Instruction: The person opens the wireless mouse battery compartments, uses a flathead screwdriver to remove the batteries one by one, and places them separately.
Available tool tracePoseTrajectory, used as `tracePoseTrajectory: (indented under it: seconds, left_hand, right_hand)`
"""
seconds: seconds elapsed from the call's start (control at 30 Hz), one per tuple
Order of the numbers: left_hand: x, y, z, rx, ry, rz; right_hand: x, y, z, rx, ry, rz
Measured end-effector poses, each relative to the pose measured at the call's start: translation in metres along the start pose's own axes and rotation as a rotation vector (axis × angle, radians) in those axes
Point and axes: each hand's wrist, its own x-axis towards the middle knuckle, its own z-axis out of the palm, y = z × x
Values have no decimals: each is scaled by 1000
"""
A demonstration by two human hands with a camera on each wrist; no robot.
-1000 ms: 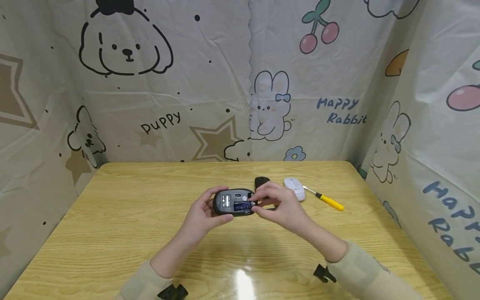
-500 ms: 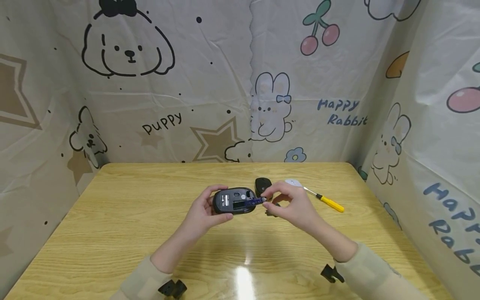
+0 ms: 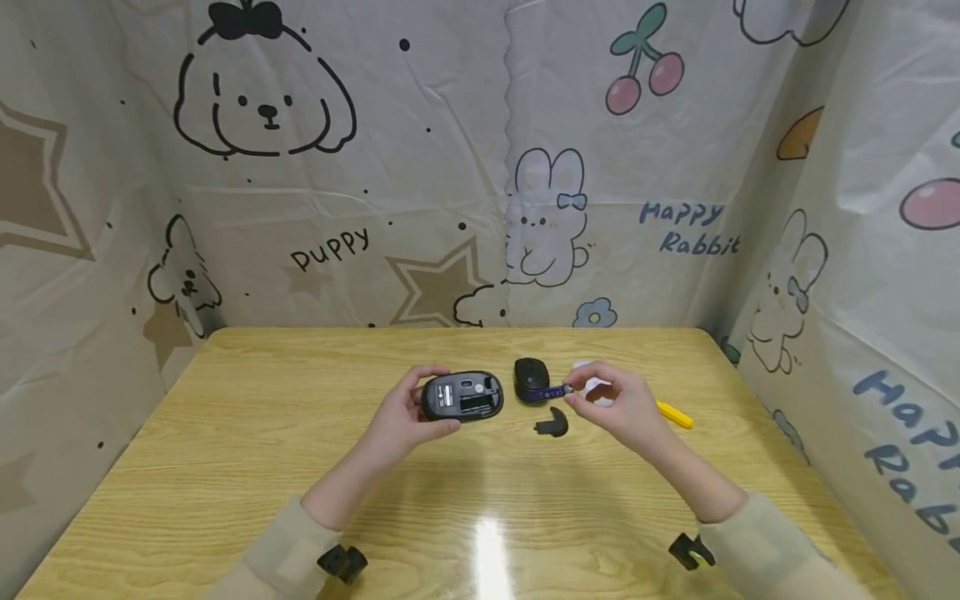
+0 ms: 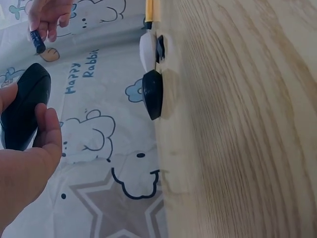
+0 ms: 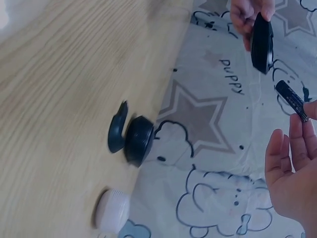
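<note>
My left hand (image 3: 401, 417) grips a black computer mouse (image 3: 462, 396) by its left end, underside up, above the table. The mouse's battery slot is uncovered and looks vacant. To the right, my right hand (image 3: 618, 406) pinches one end of a dark blue battery (image 3: 546, 393) between thumb and fingertip. In the right wrist view the battery (image 5: 291, 99) is held well apart from the mouse (image 5: 262, 44). On the table below the battery lies a small black curved battery cover (image 3: 553, 423).
A second black mouse (image 3: 530, 374) stands on the table behind the battery. A white mouse (image 5: 112, 210) is partly hidden behind my right hand in the head view. Farther right lies a screwdriver with a yellow handle (image 3: 675, 414). Patterned cloth (image 3: 420, 167) hangs around the table.
The battery has come out of the mouse's slot and moved right in my right hand. My left hand still holds the mouse in nearly the same place.
</note>
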Motion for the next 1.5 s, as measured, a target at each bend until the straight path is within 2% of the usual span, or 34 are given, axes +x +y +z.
tracePoseTrajectory:
  seconds: [0.2, 0.27, 0.5, 0.7, 0.9, 1.03, 1.23, 1.5]
  left_hand:
    - [6, -5, -2, 35, -11, 2]
    - [9, -7, -2, 63, -17, 9]
    - [20, -17, -1, 138, -25, -8]
    - [30, -29, 0, 164, -37, -41]
    - [37, -38, 4, 223, -70, -44]
    - [41, -43, 5, 278, -76, -82]
    - [47, -49, 6, 335, -55, -142]
    - [54, -61, 5, 410, -63, -166]
  right_hand:
    - [-5, -4, -10, -106, 13, 17]
    - [-6, 4, -13, -128, 15, 37]
    - [-11, 58, -21, -171, 24, 123]
    - [-15, 83, -25, -182, 6, 149]
    - [-15, 102, -24, -211, -31, 222]
    - [-14, 111, -22, -227, -59, 277]
    - [-13, 122, -21, -222, -92, 292]
    - [-15, 135, -28, -265, -152, 287]
